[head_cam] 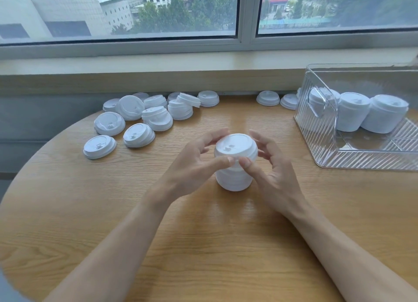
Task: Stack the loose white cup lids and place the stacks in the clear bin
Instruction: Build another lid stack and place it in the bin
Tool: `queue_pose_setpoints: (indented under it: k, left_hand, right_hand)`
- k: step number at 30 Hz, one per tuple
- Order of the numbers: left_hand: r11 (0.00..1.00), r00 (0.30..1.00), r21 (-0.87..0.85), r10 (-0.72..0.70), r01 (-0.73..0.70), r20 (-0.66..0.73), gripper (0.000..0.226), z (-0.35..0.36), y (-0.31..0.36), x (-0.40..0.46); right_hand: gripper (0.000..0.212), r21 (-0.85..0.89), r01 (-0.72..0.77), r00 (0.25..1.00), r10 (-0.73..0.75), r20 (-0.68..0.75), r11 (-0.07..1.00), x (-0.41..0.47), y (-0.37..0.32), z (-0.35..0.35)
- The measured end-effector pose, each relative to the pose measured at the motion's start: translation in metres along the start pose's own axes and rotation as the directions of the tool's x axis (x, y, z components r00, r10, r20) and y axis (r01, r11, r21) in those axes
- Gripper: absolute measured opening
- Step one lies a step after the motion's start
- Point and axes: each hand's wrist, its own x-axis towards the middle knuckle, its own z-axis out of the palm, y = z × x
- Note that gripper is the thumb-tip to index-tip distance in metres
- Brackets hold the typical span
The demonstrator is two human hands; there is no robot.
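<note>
A stack of white cup lids [235, 166] stands upright at the middle of the wooden table [203, 234]. My left hand [199, 163] and my right hand [269, 166] cup its top from either side, thumbs touching the front rim and fingers curled round the top lid. Several loose white lids [135, 118] lie scattered at the back left, some partly nested. Two more loose lids [278, 99] sit at the back, just left of the clear bin [328, 152]. The bin holds three lid stacks [352, 116] standing side by side.
A window sill and wall [158, 82] run along the table's far edge. The table's rounded edge curves away at the left. The bin occupies the right rear corner, its handle cut-out [319, 102] facing me.
</note>
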Motion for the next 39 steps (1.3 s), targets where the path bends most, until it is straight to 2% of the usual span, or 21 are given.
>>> queue_pose_setpoints:
  k: [4, 7, 11, 14, 17, 22, 29, 33, 39]
  left_hand:
    - [0.999, 1.0, -0.036, -0.006, 0.006, -0.021, 0.078, -0.001, -0.004, 0.0]
    - [0.995, 0.999, -0.096, -0.016, 0.012, -0.032, 0.076, -0.001, -0.005, -0.001]
    - [0.979, 0.998, -0.201, -0.042, 0.033, -0.043, 0.07, 0.002, -0.009, -0.002]
    - [0.957, 0.995, -0.287, -0.059, 0.035, -0.076, 0.067, 0.003, -0.009, -0.002]
    - [0.939, 0.985, -0.344, -0.069, 0.011, -0.158, 0.068, -0.001, -0.009, 0.001]
    - [0.979, 0.958, -0.205, -0.076, 0.018, -0.277, 0.085, -0.008, -0.013, 0.002]
    - [1.0, 0.975, 0.008, -0.005, 0.007, -0.224, 0.075, 0.011, -0.016, -0.001]
    - [0.997, 0.983, 0.079, 0.036, -0.022, -0.182, 0.075, 0.023, -0.015, 0.002]
    - [0.994, 0.989, 0.106, 0.011, 0.005, -0.149, 0.078, 0.03, -0.019, -0.001]
  right_hand:
    - [0.068, 0.005, -0.007, 0.999, 0.007, 0.042, 1.0, 0.0, -0.003, -0.002]
    - [0.067, 0.009, -0.004, 0.998, 0.004, 0.056, 1.0, 0.001, -0.005, -0.003]
    - [0.077, 0.004, -0.016, 0.998, 0.016, 0.065, 1.0, 0.001, -0.004, -0.007]
    - [0.072, -0.004, -0.009, 0.997, 0.009, 0.078, 1.0, 0.002, -0.003, -0.008]
    - [0.072, 0.011, -0.008, 1.0, 0.008, 0.015, 1.0, 0.003, 0.0, -0.013]
    - [0.069, 0.086, -0.045, 0.986, 0.058, -0.154, 0.995, 0.01, 0.002, -0.026]
    - [0.07, 0.107, -0.09, 0.95, 0.117, -0.288, 0.99, 0.012, 0.007, -0.031]
    - [0.06, 0.224, -0.12, 0.953, 0.175, -0.245, 0.967, 0.012, 0.004, -0.031]
    - [0.063, 0.312, -0.141, 0.975, 0.186, -0.12, 0.94, 0.011, 0.0, -0.028]
